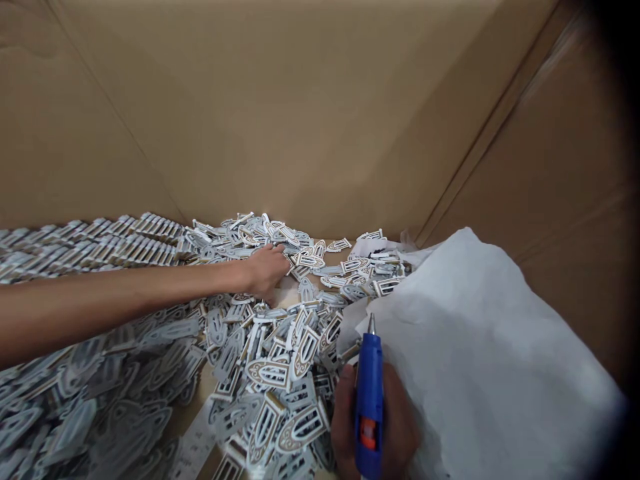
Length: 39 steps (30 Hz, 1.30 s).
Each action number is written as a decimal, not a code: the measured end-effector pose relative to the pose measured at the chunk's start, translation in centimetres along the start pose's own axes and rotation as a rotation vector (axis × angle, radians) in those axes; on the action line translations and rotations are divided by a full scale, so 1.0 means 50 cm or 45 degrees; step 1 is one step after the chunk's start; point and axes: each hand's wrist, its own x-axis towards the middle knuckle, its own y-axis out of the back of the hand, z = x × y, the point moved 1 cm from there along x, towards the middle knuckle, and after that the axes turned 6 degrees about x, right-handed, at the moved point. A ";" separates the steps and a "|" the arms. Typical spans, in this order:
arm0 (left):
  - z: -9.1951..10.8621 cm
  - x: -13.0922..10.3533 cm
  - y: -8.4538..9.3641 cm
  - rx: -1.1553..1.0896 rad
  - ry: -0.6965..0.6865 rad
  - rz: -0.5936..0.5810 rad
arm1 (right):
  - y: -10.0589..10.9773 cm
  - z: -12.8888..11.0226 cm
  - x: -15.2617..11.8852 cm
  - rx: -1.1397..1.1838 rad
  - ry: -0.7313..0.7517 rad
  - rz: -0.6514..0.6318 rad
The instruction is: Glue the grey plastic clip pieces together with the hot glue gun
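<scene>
My left hand (267, 272) reaches in from the left, low over a loose heap of small white arched pieces (270, 373), some with gold scrollwork. Its fingers are partly curled, with the thumb a little apart, and the fingertips are beside a gold-trimmed arched piece (307, 260). In my right hand (400, 427), at the bottom, is a blue hot glue gun (369, 393). The metal nozzle points away from me, and an orange-red part shows in its body. Much of the right hand's grip is hidden behind the gun.
Brown cardboard walls (280, 113) rise at the back and right. Neatly stacked rows of pieces (100, 247) line the back left, with more loose pieces (75, 400) at lower left. A crumpled white sheet (480, 347) covers the right. A paper slip (193, 443) lies at the front.
</scene>
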 end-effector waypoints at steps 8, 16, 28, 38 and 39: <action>0.004 -0.004 -0.005 -0.092 0.031 0.018 | 0.004 -0.004 0.007 -0.043 0.063 -0.048; -0.014 0.013 -0.024 -0.073 -0.049 0.063 | 0.005 -0.010 0.013 -0.048 0.050 -0.059; -0.011 0.048 -0.051 -0.326 -0.054 0.107 | 0.001 0.006 0.003 -0.027 0.102 -0.034; 0.015 0.058 -0.049 -0.537 0.063 0.042 | -0.002 0.007 0.002 -0.004 0.121 -0.041; 0.018 0.057 -0.051 -0.546 0.076 0.053 | -0.002 0.008 0.001 -0.003 0.120 -0.034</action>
